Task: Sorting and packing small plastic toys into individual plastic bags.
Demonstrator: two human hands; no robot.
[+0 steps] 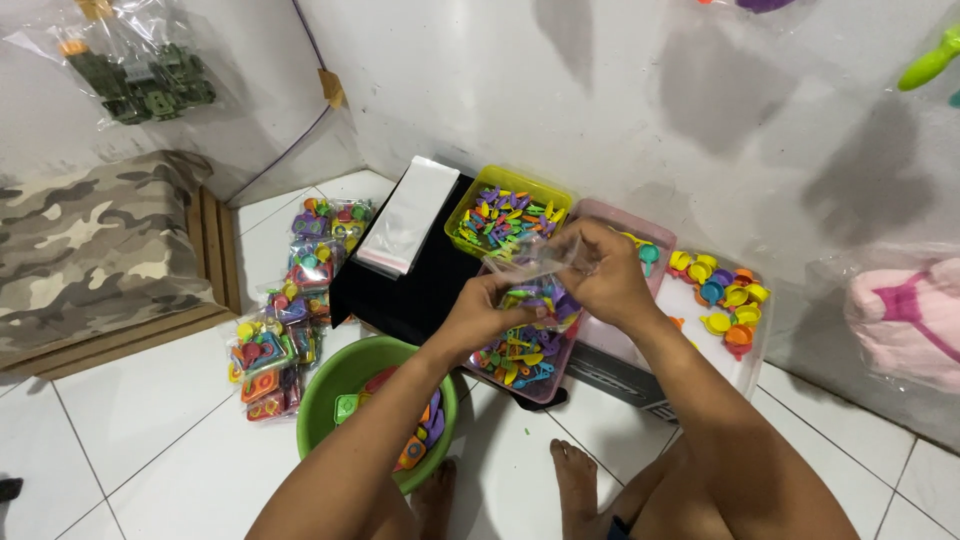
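Observation:
My right hand (603,272) pinches the top of a small clear plastic bag (535,258) and holds it up over a pink tray (600,212) of small colourful plastic toy pieces. At the bag's lower edge sits my left hand (490,308), fingers closed on the bag or on a piece going into it. Just beyond them a yellow-green tray (509,183) holds more coloured pieces.
A stack of empty clear bags (408,215) lies on a black box (400,290). Filled toy bags (290,320) are piled on the white tile floor at left. A green bowl (340,375) with toys stands by my feet; a white tray (752,355) of yellow cups is at right.

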